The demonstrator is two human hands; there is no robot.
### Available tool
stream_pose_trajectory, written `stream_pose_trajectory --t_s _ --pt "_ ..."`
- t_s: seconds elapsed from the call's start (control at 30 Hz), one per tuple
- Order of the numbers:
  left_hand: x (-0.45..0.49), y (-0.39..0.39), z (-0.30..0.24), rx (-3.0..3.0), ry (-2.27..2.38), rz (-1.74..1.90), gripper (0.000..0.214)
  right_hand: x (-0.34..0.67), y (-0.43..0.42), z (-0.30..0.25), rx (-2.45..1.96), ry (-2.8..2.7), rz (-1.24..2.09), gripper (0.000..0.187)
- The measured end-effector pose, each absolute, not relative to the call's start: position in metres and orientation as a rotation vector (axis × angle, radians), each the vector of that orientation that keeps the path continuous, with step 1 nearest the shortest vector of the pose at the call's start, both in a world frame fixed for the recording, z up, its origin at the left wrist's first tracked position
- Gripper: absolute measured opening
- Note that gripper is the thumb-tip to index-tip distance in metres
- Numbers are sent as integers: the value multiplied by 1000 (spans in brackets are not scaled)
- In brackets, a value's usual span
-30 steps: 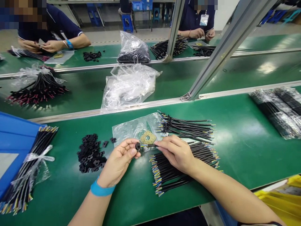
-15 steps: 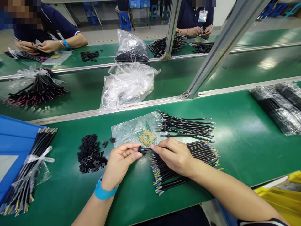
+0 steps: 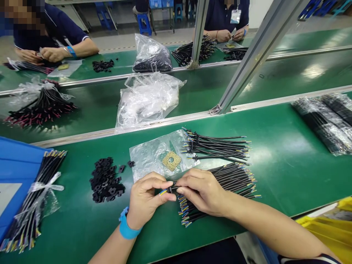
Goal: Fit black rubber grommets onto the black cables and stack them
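Thin black-sheathed cable with blue and yellow wire ends [image 3: 174, 188]: between the two hands, over the near middle of the green table [image 3: 277, 165], just left of a row of similar cables. Left hand [image 3: 148, 194] pinches a small black plastic piece [image 3: 169, 189] between thumb and fingertips; wire ends protrude on its left side, so the cable appears to run through it. The piece is partly covered, so exact seating cannot be told. Right hand [image 3: 205, 189] grips the cable close beside the piece, thumb against fingers. Gripping so near probably stiffens a flexible cable and limits bending.

Layout: loose pile of small black plastic parts [image 3: 107, 181] to the left, on the left hand's side; flat row of black cables with multicoloured ends [image 3: 233, 179] to the right, partly under the right hand. Judged arrangement: each stock within short reach of one hand. Cables lie roughly parallel, presumably for easy single picking.

Far of that row: a group of black cables with black pieces on their left ends [image 3: 217, 146], set apart, likely to avoid mixing. Tan pitted square pad with a round hole [image 3: 171, 167] rests on a clear plastic bag [image 3: 145, 157], which perhaps shields the table.
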State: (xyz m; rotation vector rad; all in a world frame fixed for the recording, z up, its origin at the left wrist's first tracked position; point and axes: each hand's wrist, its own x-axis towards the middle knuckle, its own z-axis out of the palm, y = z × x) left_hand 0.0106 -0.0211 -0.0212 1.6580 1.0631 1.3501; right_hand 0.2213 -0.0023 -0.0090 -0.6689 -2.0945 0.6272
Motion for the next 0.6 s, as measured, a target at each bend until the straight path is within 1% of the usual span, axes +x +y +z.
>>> stream_pose_trajectory --t_s 0.1,0.23,0.4,0.6 --pt "10 -21 -19 1703 993 1331 22 223 -3 -4 -662 -2068 847 21" --pt "12 -20 -17 1751 942 1302 23 225 -3 -2 -658 -2049 1018 23" --pt "15 -21 -23 1749 908 1267 26 224 -3 -4 -661 -2030 1153 29" --pt "15 -24 -29 1673 820 1240 30 224 -1 -5 -602 -2013 1238 36"
